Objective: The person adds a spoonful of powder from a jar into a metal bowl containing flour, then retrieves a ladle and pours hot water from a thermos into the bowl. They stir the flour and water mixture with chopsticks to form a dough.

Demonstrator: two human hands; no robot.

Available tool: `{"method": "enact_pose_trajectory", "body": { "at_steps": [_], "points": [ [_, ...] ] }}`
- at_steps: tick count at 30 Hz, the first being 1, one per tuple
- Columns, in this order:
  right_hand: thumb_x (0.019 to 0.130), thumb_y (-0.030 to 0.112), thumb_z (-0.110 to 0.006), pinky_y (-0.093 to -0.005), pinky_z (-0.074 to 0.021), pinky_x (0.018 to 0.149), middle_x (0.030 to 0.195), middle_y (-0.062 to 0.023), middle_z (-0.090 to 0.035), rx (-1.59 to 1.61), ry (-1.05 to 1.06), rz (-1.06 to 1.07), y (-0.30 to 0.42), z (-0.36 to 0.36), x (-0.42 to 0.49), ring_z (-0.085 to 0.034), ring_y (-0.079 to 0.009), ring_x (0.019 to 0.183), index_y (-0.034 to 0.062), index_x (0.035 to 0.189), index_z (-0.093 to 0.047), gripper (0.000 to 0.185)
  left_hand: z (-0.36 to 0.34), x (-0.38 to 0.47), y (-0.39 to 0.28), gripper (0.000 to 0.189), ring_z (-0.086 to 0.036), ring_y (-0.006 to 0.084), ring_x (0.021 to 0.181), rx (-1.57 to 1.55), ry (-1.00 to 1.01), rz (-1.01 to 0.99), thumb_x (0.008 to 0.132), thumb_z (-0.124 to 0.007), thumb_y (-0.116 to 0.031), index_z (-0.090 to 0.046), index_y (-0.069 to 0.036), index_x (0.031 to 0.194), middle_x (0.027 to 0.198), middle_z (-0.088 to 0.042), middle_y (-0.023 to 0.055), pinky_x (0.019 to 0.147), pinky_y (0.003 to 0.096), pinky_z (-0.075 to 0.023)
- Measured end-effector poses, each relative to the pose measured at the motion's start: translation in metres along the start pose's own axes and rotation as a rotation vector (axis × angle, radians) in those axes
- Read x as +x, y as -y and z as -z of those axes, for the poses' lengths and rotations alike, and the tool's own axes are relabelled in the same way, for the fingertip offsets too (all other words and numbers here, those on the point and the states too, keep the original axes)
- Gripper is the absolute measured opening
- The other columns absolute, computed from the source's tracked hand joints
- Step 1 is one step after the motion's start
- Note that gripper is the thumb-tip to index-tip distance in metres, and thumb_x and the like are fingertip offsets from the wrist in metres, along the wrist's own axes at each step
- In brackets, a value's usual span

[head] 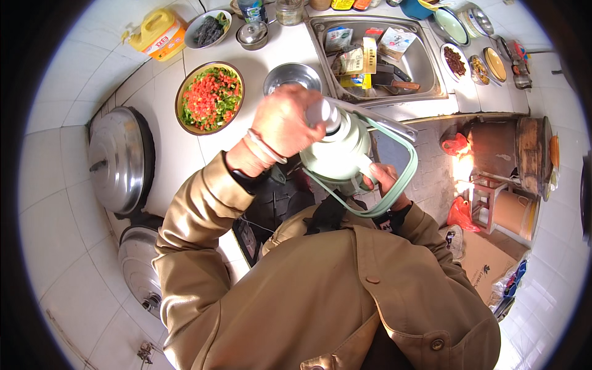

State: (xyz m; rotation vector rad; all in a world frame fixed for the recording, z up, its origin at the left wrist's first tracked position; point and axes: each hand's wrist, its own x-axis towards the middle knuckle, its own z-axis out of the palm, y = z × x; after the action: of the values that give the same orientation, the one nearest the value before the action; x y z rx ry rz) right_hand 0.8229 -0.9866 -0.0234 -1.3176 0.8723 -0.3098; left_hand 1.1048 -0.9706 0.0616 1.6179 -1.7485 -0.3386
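Observation:
A pale green thermos flask [330,155] is held tilted in front of my body, its carrying handle [409,173] at the right. The fingers of my left hand [286,120] are on the pale stopper [322,115] at its top; whether the stopper is loose, I cannot tell. My right hand [386,180] grips the flask low on its right side. Just beyond my left hand stands a metal bowl [292,74] on the counter. To the left is a brown-rimmed bowl [178,104] of chopped red and green vegetables.
A steel sink [416,92] with packets and knives lies ahead. The counter also carries an oil jug [159,34], a bowl of dark food [208,30] and a lidded pot [252,36]. Large domed metal lids [118,159] are at left; a wooden barrel [532,155] is at right.

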Motion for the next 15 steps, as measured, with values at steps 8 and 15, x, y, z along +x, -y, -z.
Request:
{"method": "enact_pose_trajectory", "body": {
  "at_steps": [8,15],
  "points": [
    [0.086,0.043,-0.047,-0.022,-0.0295,0.048,0.054,-0.0001,-0.044,0.018,-0.046,-0.104,0.0,-0.004,-0.002,-0.04,-0.0081,0.052,0.0054,0.062,-0.051,0.045,0.045,-0.007,0.028,0.032,-0.06,0.0226,0.071,-0.077,-0.257,0.108,0.062,-0.069,-0.015,-0.063,-0.002,0.091,0.076,-0.06,0.0101,0.066,0.031,-0.0491],
    [0.085,0.045,-0.05,-0.0221,-0.0311,0.05,0.057,0.0003,-0.046,0.008,-0.037,-0.188,0.007,-0.007,0.002,-0.04,-0.0083,0.053,0.0047,0.065,-0.052,0.045,0.047,-0.065,0.069,0.032,-0.063,0.0187,0.072,-0.145,-0.287,0.407,0.065,-0.069,-0.011,-0.062,0.0,0.094,0.081,-0.062,0.0118,0.068,0.028,-0.0502]
  ]
}}
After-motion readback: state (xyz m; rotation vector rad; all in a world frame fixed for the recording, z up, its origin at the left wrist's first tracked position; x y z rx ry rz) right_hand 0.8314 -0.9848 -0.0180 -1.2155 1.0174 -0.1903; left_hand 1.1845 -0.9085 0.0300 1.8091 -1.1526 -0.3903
